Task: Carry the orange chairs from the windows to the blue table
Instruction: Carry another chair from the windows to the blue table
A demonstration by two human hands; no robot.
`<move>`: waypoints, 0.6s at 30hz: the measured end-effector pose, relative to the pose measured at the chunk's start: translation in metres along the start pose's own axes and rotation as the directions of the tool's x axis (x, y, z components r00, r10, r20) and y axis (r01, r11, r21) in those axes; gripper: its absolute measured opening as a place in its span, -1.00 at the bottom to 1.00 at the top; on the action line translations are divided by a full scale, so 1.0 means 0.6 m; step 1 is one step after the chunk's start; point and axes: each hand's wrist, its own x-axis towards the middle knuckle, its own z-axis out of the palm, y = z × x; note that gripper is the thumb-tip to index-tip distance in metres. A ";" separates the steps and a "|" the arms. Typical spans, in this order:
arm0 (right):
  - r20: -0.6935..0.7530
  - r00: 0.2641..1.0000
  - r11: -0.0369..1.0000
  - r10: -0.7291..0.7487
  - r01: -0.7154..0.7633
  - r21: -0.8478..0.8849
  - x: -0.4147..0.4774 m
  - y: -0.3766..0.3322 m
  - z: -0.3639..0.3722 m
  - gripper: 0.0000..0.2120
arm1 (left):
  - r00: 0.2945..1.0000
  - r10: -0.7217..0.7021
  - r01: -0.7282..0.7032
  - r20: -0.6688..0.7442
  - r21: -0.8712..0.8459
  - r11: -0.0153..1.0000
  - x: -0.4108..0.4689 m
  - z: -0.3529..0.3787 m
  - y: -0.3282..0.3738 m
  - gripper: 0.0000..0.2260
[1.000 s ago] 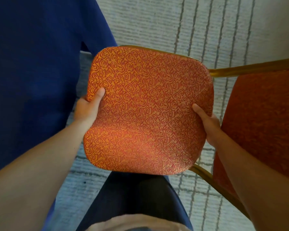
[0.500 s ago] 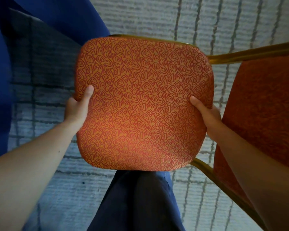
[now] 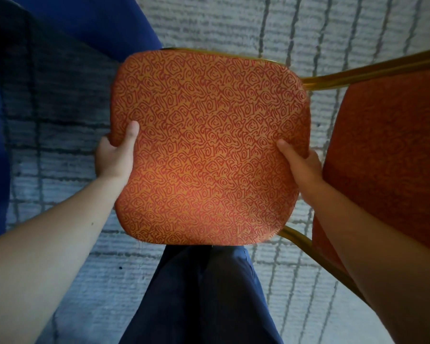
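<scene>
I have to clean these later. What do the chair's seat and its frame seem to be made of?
The seat: padded woven fabric, matte, orange with red squiggles; its edges look rounded and cushioned. The frame: probably metal tube with a glossy gold finish, judging by its round section and sheen; painted wood cannot be excluded.

A pale grey carpet [image 3: 209, 21] crossed by dark lines spreads beyond the fingers [image 3: 132, 135] and out to either side of them. A dark blue trouser leg [image 3: 204, 294] shows below the fingers, midway between them.
</scene>
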 end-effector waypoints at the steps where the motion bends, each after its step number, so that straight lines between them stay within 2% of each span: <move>1: -0.015 1.000 0.999 -0.018 0.018 -0.040 -0.004 -0.001 0.001 -0.31 | 0.999 0.001 0.000 -0.037 0.013 1.000 -0.007 0.002 0.007 -0.38; 4: 0.030 0.997 0.986 -0.070 0.073 -0.148 -0.033 -0.022 -0.003 -0.23 | 0.998 0.002 0.002 -0.065 0.070 0.998 -0.028 0.009 0.038 -0.38; 7: 0.130 0.979 0.967 -0.154 0.177 -0.185 -0.083 -0.047 -0.019 -0.35 | 0.997 -0.068 0.065 0.031 0.104 0.992 -0.065 -0.002 0.077 -0.30; 9: 0.190 0.964 0.957 -0.185 0.220 -0.187 -0.118 -0.062 -0.030 -0.36 | 0.982 -0.114 0.099 0.149 0.103 0.990 -0.089 -0.014 0.100 -0.40; 11: 0.233 0.952 0.954 -0.200 0.243 -0.174 -0.155 -0.084 -0.044 -0.27 | 0.958 -0.112 0.093 0.265 0.085 0.992 -0.127 -0.036 0.131 -0.57; 15: 0.232 0.934 0.941 -0.271 0.308 -0.141 -0.219 -0.109 -0.079 -0.26 | 0.937 -0.020 0.035 0.350 -0.037 0.999 -0.225 -0.063 0.192 -0.77; 18: 0.261 0.916 0.933 -0.304 0.342 -0.114 -0.243 -0.104 -0.106 -0.30 | 0.940 -0.012 0.033 0.341 -0.053 0.998 -0.297 -0.058 0.210 -0.66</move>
